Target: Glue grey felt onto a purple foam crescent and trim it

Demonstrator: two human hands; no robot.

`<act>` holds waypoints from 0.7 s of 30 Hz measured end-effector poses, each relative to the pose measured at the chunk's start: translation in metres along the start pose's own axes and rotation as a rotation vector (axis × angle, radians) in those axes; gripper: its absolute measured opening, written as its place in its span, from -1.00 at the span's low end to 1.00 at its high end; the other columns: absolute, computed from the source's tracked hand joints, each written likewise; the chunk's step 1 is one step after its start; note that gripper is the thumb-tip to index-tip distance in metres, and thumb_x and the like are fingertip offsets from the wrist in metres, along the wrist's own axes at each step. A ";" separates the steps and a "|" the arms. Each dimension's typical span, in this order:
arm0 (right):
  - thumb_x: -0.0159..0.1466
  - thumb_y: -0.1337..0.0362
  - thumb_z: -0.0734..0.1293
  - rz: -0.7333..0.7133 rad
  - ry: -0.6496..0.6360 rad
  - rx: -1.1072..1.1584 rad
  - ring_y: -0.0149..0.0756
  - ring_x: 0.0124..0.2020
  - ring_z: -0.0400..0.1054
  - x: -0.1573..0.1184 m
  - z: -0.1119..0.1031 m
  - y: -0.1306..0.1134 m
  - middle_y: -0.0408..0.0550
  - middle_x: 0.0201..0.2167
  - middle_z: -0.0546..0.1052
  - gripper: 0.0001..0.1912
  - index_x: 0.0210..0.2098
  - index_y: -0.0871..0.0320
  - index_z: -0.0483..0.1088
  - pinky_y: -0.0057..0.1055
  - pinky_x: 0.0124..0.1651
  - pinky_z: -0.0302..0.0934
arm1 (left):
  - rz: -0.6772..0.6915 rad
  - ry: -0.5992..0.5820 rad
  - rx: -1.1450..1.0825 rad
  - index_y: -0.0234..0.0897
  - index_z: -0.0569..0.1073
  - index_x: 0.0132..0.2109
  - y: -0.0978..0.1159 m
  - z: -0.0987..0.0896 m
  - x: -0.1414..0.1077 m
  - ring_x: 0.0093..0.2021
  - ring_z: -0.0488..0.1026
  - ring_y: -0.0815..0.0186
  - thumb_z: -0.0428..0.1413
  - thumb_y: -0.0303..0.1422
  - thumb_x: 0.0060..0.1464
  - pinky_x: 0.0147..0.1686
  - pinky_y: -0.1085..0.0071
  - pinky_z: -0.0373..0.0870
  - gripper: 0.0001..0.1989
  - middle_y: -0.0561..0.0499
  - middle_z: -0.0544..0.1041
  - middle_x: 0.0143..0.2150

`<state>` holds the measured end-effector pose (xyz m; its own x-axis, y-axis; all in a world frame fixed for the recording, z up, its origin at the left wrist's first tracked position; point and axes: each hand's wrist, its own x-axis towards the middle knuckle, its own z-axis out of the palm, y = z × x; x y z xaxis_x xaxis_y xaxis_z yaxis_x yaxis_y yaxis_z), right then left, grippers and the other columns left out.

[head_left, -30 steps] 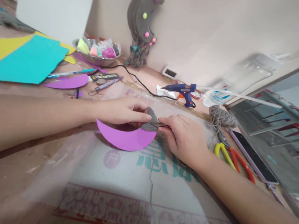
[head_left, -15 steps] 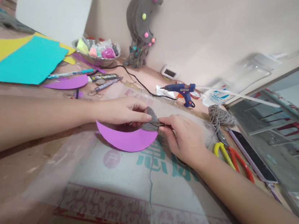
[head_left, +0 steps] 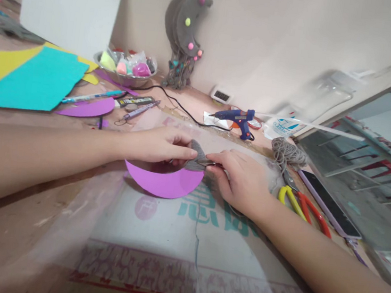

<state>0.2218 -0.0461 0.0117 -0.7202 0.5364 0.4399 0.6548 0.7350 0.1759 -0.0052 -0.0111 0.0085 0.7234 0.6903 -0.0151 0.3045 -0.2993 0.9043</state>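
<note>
My left hand [head_left: 170,146] is closed, thumb and fingers pinching a small grey yarn-wrapped piece [head_left: 196,157]. From the right, my right hand [head_left: 237,178] grips a slim metal tool [head_left: 211,163] that looks like tweezers, its tip against the grey yarn. Below my left hand is a purple crescent-shaped sheet [head_left: 164,183]; whether it is joined to the grey piece is hidden. A thin strand of yarn [head_left: 197,242] runs down over the printed plastic-covered board [head_left: 163,237] under my hands.
Behind my hands lies a blue glue gun [head_left: 239,118] with its cord. To the right are a grey yarn bundle [head_left: 287,152], pliers with yellow and orange handles [head_left: 307,210] and a phone [head_left: 329,203]. Coloured sheets [head_left: 35,81], pens and a metal bowl [head_left: 132,80] are at left.
The metal tool in my right hand has shifted slightly and shows more clearly against the grey yarn. My left hand keeps its pinch; the view has moved very slightly.
</note>
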 end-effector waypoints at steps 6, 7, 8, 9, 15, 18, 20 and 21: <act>0.34 0.25 0.20 0.025 -0.027 0.019 -0.25 -0.36 0.38 -0.001 0.001 0.000 -0.03 -0.41 0.52 -0.79 -0.21 0.24 0.41 -0.37 -0.31 0.16 | -0.042 -0.010 -0.050 -0.34 0.36 -0.41 0.001 0.001 0.000 -0.58 0.26 0.52 0.02 -0.24 0.19 -0.56 0.57 0.20 -0.72 0.12 0.37 -0.54; 0.34 0.25 0.20 0.035 -0.033 0.025 -0.25 -0.36 0.38 -0.001 0.001 0.000 -0.03 -0.41 0.52 -0.79 -0.21 0.24 0.41 -0.36 -0.31 0.16 | -0.045 -0.008 -0.050 -0.34 0.36 -0.40 0.001 0.001 0.000 -0.58 0.26 0.52 0.02 -0.24 0.19 -0.56 0.57 0.20 -0.72 0.12 0.37 -0.54; 0.34 0.25 0.20 0.043 -0.039 0.030 -0.24 -0.36 0.38 -0.001 0.001 0.000 -0.03 -0.41 0.53 -0.79 -0.21 0.24 0.41 -0.36 -0.31 0.16 | -0.046 -0.007 -0.049 -0.34 0.36 -0.40 0.001 0.001 0.000 -0.58 0.27 0.51 0.01 -0.24 0.19 -0.57 0.57 0.19 -0.72 0.12 0.37 -0.54; 0.34 0.25 0.21 0.052 -0.042 0.031 -0.24 -0.36 0.39 -0.001 0.002 0.000 -0.03 -0.41 0.53 -0.79 -0.21 0.24 0.42 -0.36 -0.31 0.16 | -0.044 -0.006 -0.048 -0.34 0.36 -0.40 0.001 0.001 0.000 -0.58 0.27 0.51 0.01 -0.24 0.19 -0.57 0.57 0.19 -0.72 0.11 0.37 -0.54; 0.34 0.25 0.20 0.062 -0.041 0.032 -0.23 -0.36 0.39 -0.002 0.003 0.000 -0.02 -0.40 0.53 -0.78 -0.22 0.24 0.42 -0.35 -0.31 0.17 | -0.015 -0.013 -0.040 -0.34 0.36 -0.42 0.000 0.001 0.001 -0.59 0.25 0.52 0.01 -0.23 0.20 -0.56 0.56 0.21 -0.70 0.12 0.36 -0.55; 0.35 0.26 0.18 0.072 -0.014 0.081 -0.24 -0.34 0.40 -0.004 0.004 0.001 -0.01 -0.36 0.54 -0.77 -0.18 0.24 0.41 -0.36 -0.29 0.19 | 0.015 -0.011 -0.028 -0.34 0.37 -0.41 -0.001 0.000 0.001 -0.58 0.26 0.52 0.01 -0.20 0.20 -0.56 0.57 0.21 -0.69 0.11 0.38 -0.53; 0.35 0.26 0.17 0.076 0.015 0.110 -0.26 -0.34 0.40 -0.005 0.004 0.002 -0.01 -0.34 0.54 -0.77 -0.16 0.24 0.40 -0.37 -0.28 0.20 | 0.028 -0.005 -0.017 -0.34 0.37 -0.41 -0.002 0.000 0.001 -0.58 0.27 0.52 0.01 -0.20 0.20 -0.56 0.57 0.21 -0.69 0.10 0.39 -0.53; 0.35 0.26 0.17 0.076 0.024 0.115 -0.26 -0.34 0.40 -0.005 0.004 0.002 -0.01 -0.34 0.54 -0.77 -0.16 0.24 0.39 -0.37 -0.28 0.21 | 0.031 -0.003 -0.014 -0.34 0.37 -0.41 -0.002 -0.001 0.000 -0.58 0.26 0.52 0.01 -0.20 0.20 -0.56 0.57 0.20 -0.69 0.11 0.39 -0.54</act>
<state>0.2260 -0.0454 0.0065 -0.6628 0.5835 0.4693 0.6760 0.7358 0.0398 -0.0058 -0.0099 0.0072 0.7339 0.6791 0.0115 0.2737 -0.3112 0.9101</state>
